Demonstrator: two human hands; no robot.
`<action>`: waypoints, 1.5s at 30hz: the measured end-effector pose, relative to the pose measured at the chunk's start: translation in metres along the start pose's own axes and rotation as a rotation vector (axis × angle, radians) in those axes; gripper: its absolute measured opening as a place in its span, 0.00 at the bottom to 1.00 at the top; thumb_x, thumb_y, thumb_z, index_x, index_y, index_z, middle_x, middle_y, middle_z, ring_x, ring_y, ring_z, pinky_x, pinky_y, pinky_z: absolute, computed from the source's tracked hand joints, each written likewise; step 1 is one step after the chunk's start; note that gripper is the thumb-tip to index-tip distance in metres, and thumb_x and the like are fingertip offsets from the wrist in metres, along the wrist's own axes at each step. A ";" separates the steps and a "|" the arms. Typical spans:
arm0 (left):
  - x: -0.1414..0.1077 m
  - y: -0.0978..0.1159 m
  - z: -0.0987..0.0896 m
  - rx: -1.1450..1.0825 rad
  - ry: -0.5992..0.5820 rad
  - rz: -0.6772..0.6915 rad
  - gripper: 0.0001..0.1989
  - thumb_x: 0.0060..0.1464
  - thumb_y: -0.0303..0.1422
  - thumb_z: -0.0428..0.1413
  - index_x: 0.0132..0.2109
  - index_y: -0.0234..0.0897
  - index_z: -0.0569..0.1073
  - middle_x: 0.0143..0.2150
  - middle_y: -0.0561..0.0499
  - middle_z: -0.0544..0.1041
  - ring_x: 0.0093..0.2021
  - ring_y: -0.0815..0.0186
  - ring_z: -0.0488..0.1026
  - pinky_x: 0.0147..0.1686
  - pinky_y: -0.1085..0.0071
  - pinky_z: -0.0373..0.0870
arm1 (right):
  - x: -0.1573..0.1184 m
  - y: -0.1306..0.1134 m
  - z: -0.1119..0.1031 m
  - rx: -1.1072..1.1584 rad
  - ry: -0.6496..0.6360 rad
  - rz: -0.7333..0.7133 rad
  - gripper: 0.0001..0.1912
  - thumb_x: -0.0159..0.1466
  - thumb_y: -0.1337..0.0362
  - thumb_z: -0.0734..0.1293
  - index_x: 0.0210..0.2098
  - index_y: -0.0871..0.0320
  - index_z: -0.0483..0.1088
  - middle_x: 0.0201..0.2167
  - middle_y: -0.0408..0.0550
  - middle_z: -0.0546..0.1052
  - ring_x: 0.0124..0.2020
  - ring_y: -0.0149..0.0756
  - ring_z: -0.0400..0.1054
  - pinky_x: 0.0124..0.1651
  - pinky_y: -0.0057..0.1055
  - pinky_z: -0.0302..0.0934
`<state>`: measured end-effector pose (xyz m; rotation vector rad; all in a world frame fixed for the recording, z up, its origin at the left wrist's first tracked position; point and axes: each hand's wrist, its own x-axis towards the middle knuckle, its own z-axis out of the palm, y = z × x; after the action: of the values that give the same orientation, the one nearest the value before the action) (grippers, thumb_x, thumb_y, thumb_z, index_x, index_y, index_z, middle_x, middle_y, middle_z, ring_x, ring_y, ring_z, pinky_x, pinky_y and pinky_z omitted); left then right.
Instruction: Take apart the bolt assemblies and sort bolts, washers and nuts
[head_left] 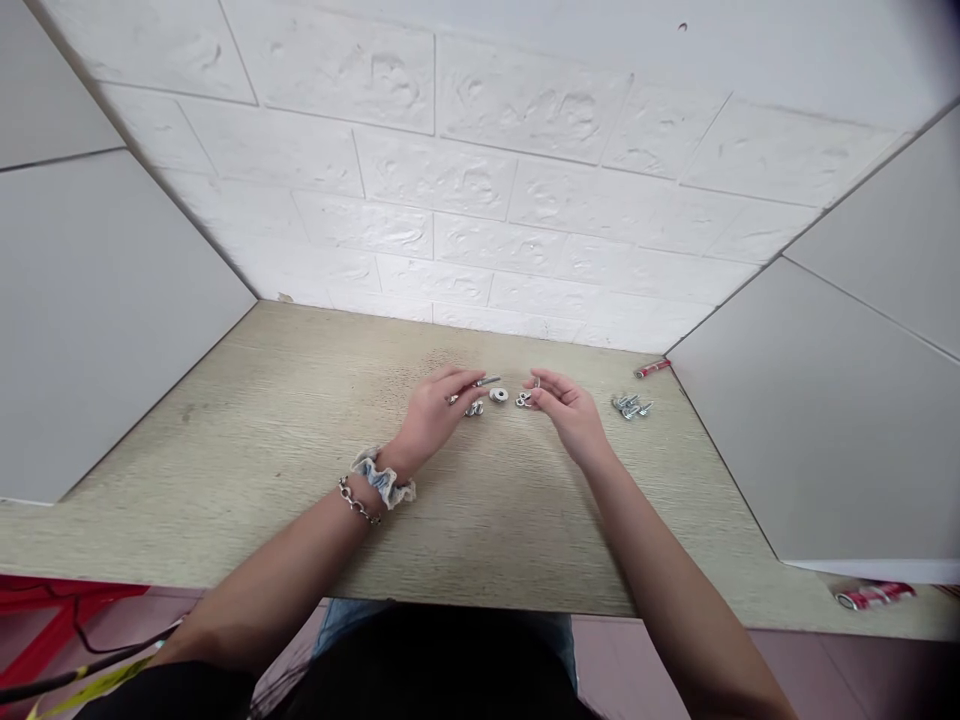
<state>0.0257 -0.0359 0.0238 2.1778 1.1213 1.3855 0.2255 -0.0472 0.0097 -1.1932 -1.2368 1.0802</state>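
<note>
Head view — washers [499, 396] lie between the hands [437, 408] [576, 418].

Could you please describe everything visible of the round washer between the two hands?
The washer is a round, silvery ring, metal by its look, with a dark central hole. It lies flat on the pale tabletop, between the left hand and the right hand, apparently touched by neither. Whether more are stacked there is too small to tell.

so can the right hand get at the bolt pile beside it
Probably yes: the bolt pile lies beside the right hand, nothing visible between, though that hand seems to pinch a small metal piece.
</note>
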 end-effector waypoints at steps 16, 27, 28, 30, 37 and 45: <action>0.015 0.004 -0.011 -0.544 0.266 -0.619 0.16 0.44 0.36 0.59 0.41 0.32 0.76 0.29 0.50 0.75 0.28 0.70 0.70 0.33 0.72 0.69 | 0.044 -0.024 0.016 -1.260 -0.477 -0.214 0.08 0.57 0.67 0.62 0.34 0.58 0.72 0.36 0.48 0.75 0.39 0.36 0.66 0.40 0.29 0.55; 0.015 -0.003 -0.010 -0.622 0.289 -0.656 0.20 0.42 0.39 0.61 0.42 0.33 0.75 0.28 0.51 0.73 0.26 0.72 0.68 0.31 0.73 0.68 | 0.048 -0.021 0.021 -1.329 -0.513 -0.217 0.07 0.57 0.66 0.62 0.33 0.57 0.72 0.38 0.47 0.74 0.40 0.37 0.66 0.43 0.32 0.53; 0.015 -0.003 -0.010 -0.621 0.284 -0.657 0.20 0.42 0.39 0.60 0.42 0.33 0.75 0.28 0.51 0.73 0.26 0.72 0.68 0.30 0.73 0.68 | 0.049 -0.020 0.021 -1.328 -0.512 -0.224 0.08 0.57 0.66 0.62 0.33 0.57 0.72 0.38 0.47 0.74 0.40 0.37 0.66 0.43 0.33 0.53; 0.016 -0.005 -0.010 -0.622 0.274 -0.667 0.20 0.42 0.40 0.60 0.43 0.33 0.75 0.28 0.51 0.73 0.26 0.72 0.67 0.29 0.74 0.68 | 0.049 -0.020 0.021 -1.325 -0.513 -0.231 0.08 0.57 0.66 0.62 0.33 0.56 0.72 0.37 0.47 0.75 0.40 0.37 0.66 0.43 0.33 0.54; 0.016 -0.013 -0.013 -0.912 0.297 -0.824 0.16 0.42 0.36 0.61 0.40 0.34 0.73 0.38 0.48 0.74 0.26 0.77 0.67 0.27 0.79 0.66 | 0.049 -0.025 0.021 -1.272 -0.489 -0.198 0.13 0.57 0.62 0.63 0.41 0.58 0.71 0.43 0.49 0.73 0.45 0.39 0.65 0.47 0.34 0.54; 0.021 -0.022 -0.023 -0.733 0.066 -0.830 0.12 0.43 0.35 0.59 0.36 0.35 0.69 0.39 0.48 0.75 0.33 0.70 0.72 0.30 0.76 0.64 | 0.042 -0.033 0.021 -1.213 -0.347 -0.199 0.16 0.60 0.60 0.59 0.45 0.59 0.69 0.47 0.51 0.71 0.48 0.41 0.63 0.51 0.38 0.53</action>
<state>0.0002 -0.0088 0.0337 0.9854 1.0998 1.1890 0.2055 -0.0069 0.0458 -1.7108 -2.3754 0.3007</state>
